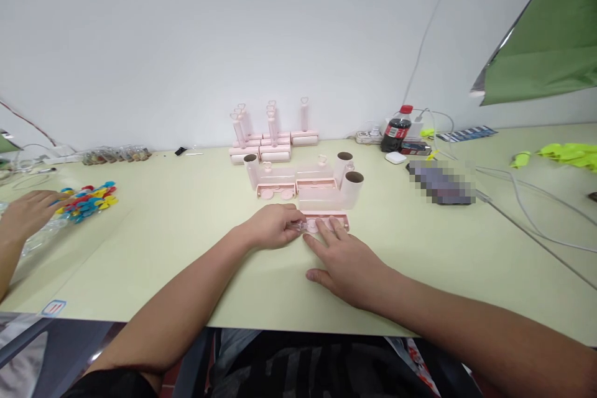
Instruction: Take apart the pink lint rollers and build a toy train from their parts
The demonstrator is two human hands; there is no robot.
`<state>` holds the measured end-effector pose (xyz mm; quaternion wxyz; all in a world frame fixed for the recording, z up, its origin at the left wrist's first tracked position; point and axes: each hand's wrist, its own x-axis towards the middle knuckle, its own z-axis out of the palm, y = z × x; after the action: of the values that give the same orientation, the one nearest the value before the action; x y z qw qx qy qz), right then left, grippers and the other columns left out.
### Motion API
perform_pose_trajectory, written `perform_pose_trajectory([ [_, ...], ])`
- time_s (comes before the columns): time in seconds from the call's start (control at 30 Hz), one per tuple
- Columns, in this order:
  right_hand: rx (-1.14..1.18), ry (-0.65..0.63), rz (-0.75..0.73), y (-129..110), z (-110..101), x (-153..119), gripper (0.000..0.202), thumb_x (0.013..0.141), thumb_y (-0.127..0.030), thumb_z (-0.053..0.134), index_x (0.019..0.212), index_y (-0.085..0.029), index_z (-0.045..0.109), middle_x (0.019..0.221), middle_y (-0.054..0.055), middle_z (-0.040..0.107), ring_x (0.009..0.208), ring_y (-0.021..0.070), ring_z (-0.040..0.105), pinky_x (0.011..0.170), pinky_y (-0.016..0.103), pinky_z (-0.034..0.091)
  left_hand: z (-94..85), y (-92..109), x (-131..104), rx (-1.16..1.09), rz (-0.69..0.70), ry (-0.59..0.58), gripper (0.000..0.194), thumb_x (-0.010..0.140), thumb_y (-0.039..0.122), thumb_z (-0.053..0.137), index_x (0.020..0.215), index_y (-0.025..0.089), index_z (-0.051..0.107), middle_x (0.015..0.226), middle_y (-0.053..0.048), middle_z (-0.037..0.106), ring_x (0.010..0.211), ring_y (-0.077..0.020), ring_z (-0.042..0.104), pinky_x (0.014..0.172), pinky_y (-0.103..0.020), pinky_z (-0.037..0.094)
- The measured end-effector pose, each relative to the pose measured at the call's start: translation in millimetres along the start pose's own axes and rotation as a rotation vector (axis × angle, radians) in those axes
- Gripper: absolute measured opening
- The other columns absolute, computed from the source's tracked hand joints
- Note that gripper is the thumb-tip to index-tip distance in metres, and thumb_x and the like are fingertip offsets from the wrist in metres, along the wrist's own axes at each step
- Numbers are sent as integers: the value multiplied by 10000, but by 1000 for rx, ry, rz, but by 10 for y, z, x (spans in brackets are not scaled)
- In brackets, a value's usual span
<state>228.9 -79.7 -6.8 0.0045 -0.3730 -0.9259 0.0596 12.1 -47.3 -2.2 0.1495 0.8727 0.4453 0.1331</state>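
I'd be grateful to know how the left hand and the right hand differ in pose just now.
The left hand is curled, its fingers closed on a small clear piece; the right hand is spread open. The left hand is at the left end of the pink tray, while the right hand reaches over its front edge. Both are bare.

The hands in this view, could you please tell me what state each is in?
Left hand: closed on a small clear piece.
Right hand: open, fingers spread, fingertips at the pink tray.
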Motion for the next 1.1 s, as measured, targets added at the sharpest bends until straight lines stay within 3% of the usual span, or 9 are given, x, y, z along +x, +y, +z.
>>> perform_pose_trajectory([
  [0.2, -56, -19, -89, -40, 24, -20, 585, 904, -517, 515, 1344, -132, 537, 1458, 247, 427, 1358, 469, 332, 1058, 634, 288, -3, 22, -4, -2, -7, 4, 264, 839, 235, 550, 1073, 210, 670, 929, -35, 662, 766, -158, 602, 644, -252, 424],
  [0.5, 43, -91, -56, -8, 30, 27, 669, 875, -568, 524, 1406, -165, 468, 1514, 242, 334, 1388, 517, 209, 1073, 659, 199, -19, 51, -3, -6, -15, 6, 233, 873, 265, 519, 1046, 219, 669, 919, -24, 657, 746, -144, 589, 629, -246, 418],
  [0.77, 119, -117, -55, 22, 12, 59, 675, 862, -547, 553, 1409, -163, 456, 1537, 240, 280, 1409, 512, 142, 1084, 646, 200, -23, 23, -3, 2, -3, 14, 189, 855, 243, 539, 988, 205, 668, 914, -28, 649, 752, -147, 578, 642, -253, 423],
  [1.0, 116, -47, -78, 49, 9, 35, 644, 855, -504, 581, 1362, -114, 506, 1537, 241, 283, 1406, 491, 181, 1095, 615, 238, -57, 30, -22, -32, -24, 59, 258, 831, 236, 554, 1062, 204, 662, 877, -37, 668, 748, -163, 579, 647, -267, 420],
  [1.1, 144, 46, -122, 47, -17, 27, 634, 854, -448, 595, 1370, -93, 492, 1526, 228, 317, 1411, 446, 213, 1113, 581, 244, -113, 113, -76, -169, -42, 126, 172, 831, 259, 578, 970, 192, 652, 804, -23, 644, 697, -145, 551, 627, -260, 409],
])
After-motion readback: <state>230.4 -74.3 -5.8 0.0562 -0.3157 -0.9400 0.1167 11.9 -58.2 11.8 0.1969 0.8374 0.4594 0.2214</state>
